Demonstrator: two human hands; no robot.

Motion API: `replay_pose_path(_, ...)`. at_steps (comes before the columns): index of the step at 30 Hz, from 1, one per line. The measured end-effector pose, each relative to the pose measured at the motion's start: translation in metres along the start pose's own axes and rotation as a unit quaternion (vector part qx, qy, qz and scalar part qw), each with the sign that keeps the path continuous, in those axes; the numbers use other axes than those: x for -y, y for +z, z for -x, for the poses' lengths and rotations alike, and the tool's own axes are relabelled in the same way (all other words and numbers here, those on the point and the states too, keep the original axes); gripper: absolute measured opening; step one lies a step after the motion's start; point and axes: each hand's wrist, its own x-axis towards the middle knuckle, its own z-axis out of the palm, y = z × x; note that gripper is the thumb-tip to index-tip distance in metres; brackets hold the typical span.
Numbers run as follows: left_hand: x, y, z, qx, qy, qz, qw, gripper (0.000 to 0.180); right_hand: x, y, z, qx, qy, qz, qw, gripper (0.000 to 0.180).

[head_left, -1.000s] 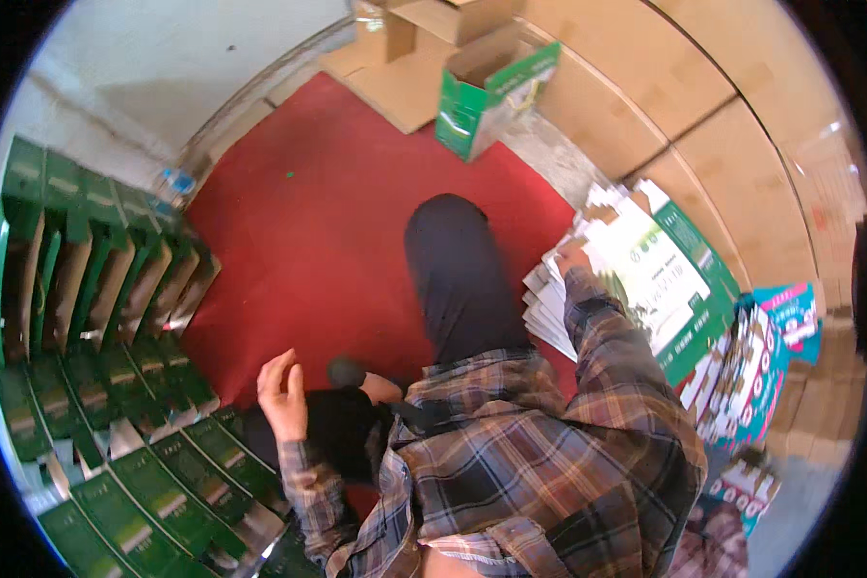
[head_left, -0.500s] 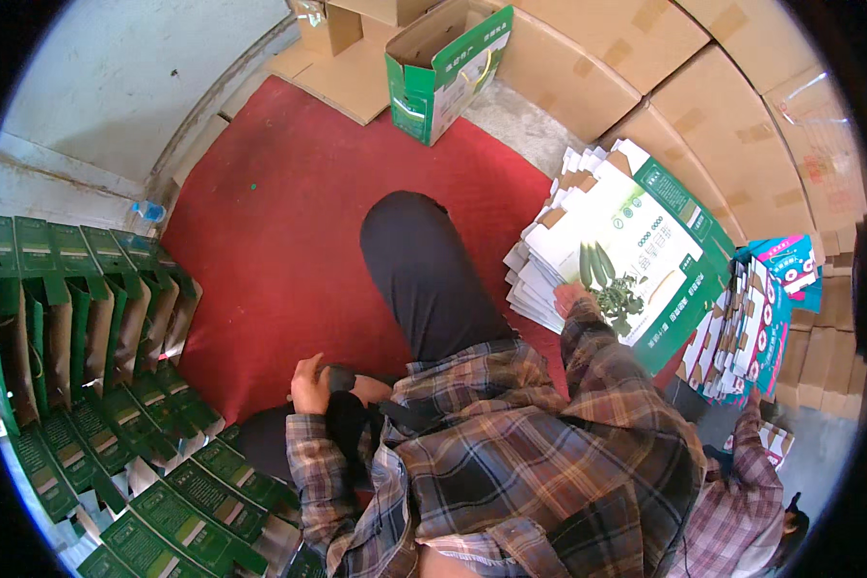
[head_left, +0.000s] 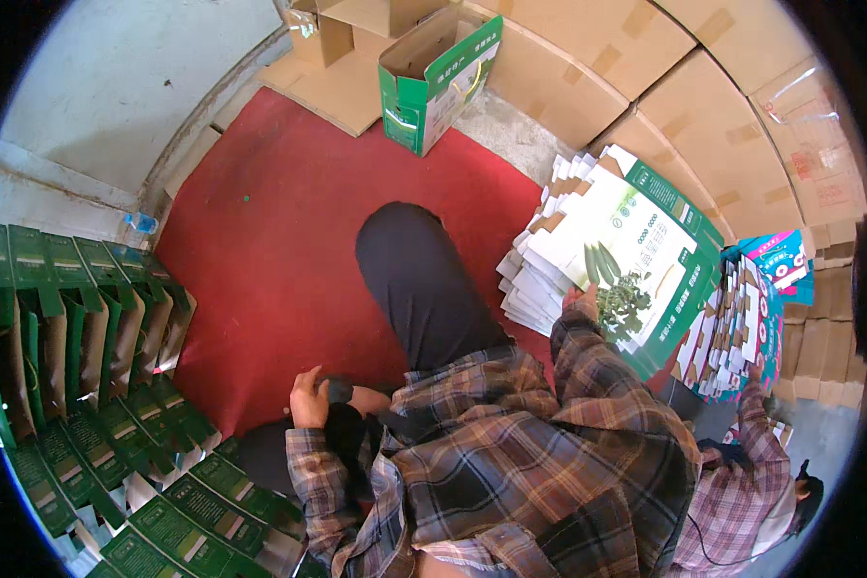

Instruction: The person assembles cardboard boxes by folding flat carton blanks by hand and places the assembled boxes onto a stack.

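A stack of flattened gift cartons (head_left: 660, 252), white and green with printed vegetables, lies to my right on the red cloth. My right hand (head_left: 580, 301) is at the near left edge of the top carton, its fingers closed on that edge. Over my folded leg, my left hand (head_left: 309, 398) is raised with its fingers loosely bent and slightly apart. I see nothing held in it. A small dark thing beside it is too unclear to name.
An opened green carton (head_left: 432, 91) stands beyond my knee. Green cartons (head_left: 67, 318) stand in rows at left. Brown boxes (head_left: 713, 116) are stacked at far right. Blue-and-pink flat cartons (head_left: 742, 323) lie near another person (head_left: 742, 491). A small bottle (head_left: 142, 223) sits by the wall.
My right hand has shifted slightly at the carton's edge, its fingers drawn closer together. The whole view has moved a little. My left hand stays in much the same place.
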Motion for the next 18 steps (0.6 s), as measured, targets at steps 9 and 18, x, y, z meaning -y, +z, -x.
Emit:
replay_pose_path(9, 0.016, -0.008, 0.005, -0.025, 0.035, 0.031, 0.999, 0.032, 0.103, 0.068, 0.048, -0.046, -0.134, -0.123, 0.982, 0.043)
replay_pose_path(18, 0.013, -0.022, 0.005, -0.051, 0.011, 0.068, 0.996, 0.033, 0.185, 0.101, 0.205, 0.143, -0.24, -0.184, 0.942, 0.031)
